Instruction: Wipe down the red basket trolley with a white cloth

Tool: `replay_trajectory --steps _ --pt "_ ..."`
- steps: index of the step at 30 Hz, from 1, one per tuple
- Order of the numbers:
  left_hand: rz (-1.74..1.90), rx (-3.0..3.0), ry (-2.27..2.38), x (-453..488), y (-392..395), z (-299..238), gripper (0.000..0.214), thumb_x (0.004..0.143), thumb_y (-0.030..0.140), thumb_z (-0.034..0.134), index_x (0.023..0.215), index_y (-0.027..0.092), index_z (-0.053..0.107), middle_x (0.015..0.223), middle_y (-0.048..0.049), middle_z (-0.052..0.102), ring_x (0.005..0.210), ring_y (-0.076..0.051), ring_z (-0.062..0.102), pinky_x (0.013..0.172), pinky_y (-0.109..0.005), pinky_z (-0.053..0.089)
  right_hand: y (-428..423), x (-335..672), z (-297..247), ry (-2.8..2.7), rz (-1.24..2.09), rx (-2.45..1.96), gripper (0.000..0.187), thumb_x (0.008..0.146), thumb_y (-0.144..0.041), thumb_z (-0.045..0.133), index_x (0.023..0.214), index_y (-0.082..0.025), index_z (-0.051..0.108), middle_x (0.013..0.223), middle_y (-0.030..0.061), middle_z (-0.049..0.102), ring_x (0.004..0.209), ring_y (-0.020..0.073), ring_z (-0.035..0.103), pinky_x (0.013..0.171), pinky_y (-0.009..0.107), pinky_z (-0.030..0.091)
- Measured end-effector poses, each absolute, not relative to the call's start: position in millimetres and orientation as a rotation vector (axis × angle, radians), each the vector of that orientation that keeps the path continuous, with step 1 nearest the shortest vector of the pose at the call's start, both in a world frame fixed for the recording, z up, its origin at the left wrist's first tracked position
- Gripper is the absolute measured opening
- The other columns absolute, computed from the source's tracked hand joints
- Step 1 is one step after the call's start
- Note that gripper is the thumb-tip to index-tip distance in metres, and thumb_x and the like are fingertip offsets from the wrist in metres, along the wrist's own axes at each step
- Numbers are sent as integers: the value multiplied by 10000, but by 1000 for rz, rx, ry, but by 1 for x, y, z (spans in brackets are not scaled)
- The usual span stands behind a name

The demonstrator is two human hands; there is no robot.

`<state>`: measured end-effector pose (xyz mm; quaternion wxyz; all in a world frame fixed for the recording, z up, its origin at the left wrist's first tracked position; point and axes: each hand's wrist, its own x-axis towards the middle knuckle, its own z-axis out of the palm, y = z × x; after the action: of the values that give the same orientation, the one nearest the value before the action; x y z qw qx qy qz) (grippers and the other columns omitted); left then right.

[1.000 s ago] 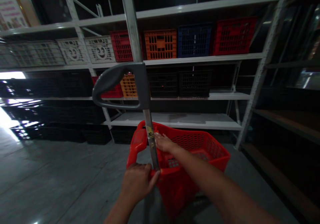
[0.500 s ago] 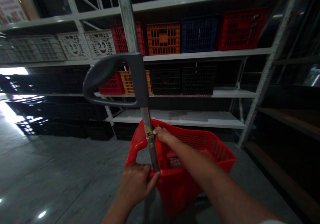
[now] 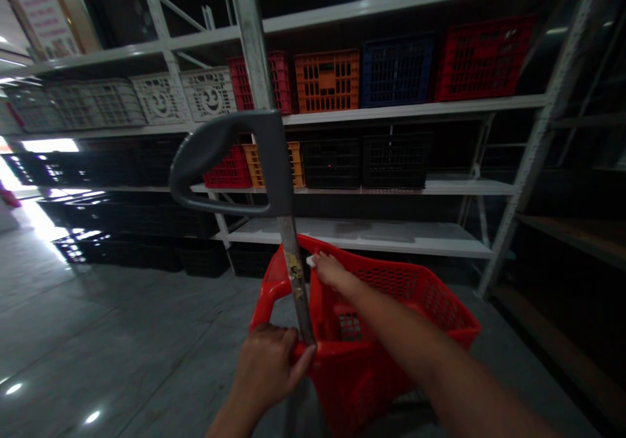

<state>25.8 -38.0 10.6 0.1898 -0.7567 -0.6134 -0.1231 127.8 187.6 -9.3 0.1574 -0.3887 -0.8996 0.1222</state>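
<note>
A red plastic shopping cart (image 3: 347, 376) with perforated basket walls stands in front of me. My left hand (image 3: 268, 363) is closed around its red push handle (image 3: 264, 302), near the foot of an upright metal pole (image 3: 298, 288). My right hand (image 3: 330, 272) reaches over the basket, beside the pole at the cart's far upper edge. A small white, cloth-like piece (image 3: 311, 261) shows at its fingertips; its exact kind is unclear. Higher on the pole sits a grey loop handle (image 3: 278, 164), touched by neither hand.
Behind the cart runs a white metal shelving rack (image 3: 411, 109) with several crates: an orange crate (image 3: 327, 81), a blue crate (image 3: 397, 70), a red crate (image 3: 482, 60) and white crates (image 3: 210, 92). Dark crates (image 3: 203, 259) line the lower left. A brown shelf (image 3: 577, 233) stands at right.
The whole view has shifted slightly, so the rack and cart appear further right and a little lower. Both hands keep nearly the same places on the cart.
</note>
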Motion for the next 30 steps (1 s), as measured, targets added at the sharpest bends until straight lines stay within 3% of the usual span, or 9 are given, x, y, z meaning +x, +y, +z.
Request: replay_trajectory --steps 3,6,9,14,18,20,23,25,30 --pt "-346 -2096 -1742 26 -36 11 430 819 517 333 633 209 570 592 -30 621 587 -178 573 616 -325 405 201 117 -3 -2527 352 -1152 421 860 -105 342 1272 -121 429 1377 138 360 1298 238 269 1025 420 259" --pt "-333 -2074 -1749 24 -31 12 455 816 535 323 621 206 569 585 -32 620 575 -175 566 602 -316 396 185 122 -13 -2547 370 -1074 392 862 -113 369 1235 -162 482 1361 85 402 1275 207 323 1031 349 273" --pt "-327 -2084 -1735 22 -27 13 468 816 543 316 635 202 580 596 -36 627 578 -169 564 609 -309 393 151 144 -29 -2580 437 -789 352 874 -174 398 1200 -218 525 1360 29 408 1267 192 340 1039 342 271" --pt "-298 -2087 -1734 20 -23 16 504 811 571 292 671 198 601 629 -50 640 608 -178 570 636 -313 391 104 195 -32 -2552 655 -312 396 854 -121 379 1210 -216 523 1382 19 369 1282 165 311 1026 324 288" --pt "-265 -2071 -1780 22 -21 20 538 803 593 271 675 198 613 642 -56 644 632 -184 571 623 -304 376 95 225 -21 -2480 797 -477 323 847 -160 400 1072 -201 627 1097 21 637 989 168 588 869 290 431" --pt "-247 -2054 -1812 23 -19 21 558 795 608 266 690 195 627 648 -62 645 645 -186 573 611 -298 366 92 230 -17 -2266 757 -717 322 817 -129 402 1001 -184 661 953 22 686 865 170 626 810 292 460" --pt "-226 -2032 -1845 22 -15 23 577 784 623 264 706 192 640 648 -71 644 648 -189 576 597 -293 354 75 221 -19 -1882 641 -838 437 756 -57 384 1099 -196 616 1130 31 615 1048 172 556 921 314 414" --pt "-219 -2021 -1841 20 -12 23 571 783 618 268 708 192 642 651 -74 648 644 -191 578 590 -292 346 57 209 -27 -1914 561 -712 511 733 -41 389 1181 -218 557 1253 26 528 1168 162 466 988 321 367" --pt "-208 -2006 -1837 14 -5 21 555 777 620 279 740 206 646 661 -69 659 649 -194 583 575 -281 337 34 212 -66 -2201 338 -579 521 752 -39 407 1245 -183 495 1255 84 523 1171 178 466 988 370 382"
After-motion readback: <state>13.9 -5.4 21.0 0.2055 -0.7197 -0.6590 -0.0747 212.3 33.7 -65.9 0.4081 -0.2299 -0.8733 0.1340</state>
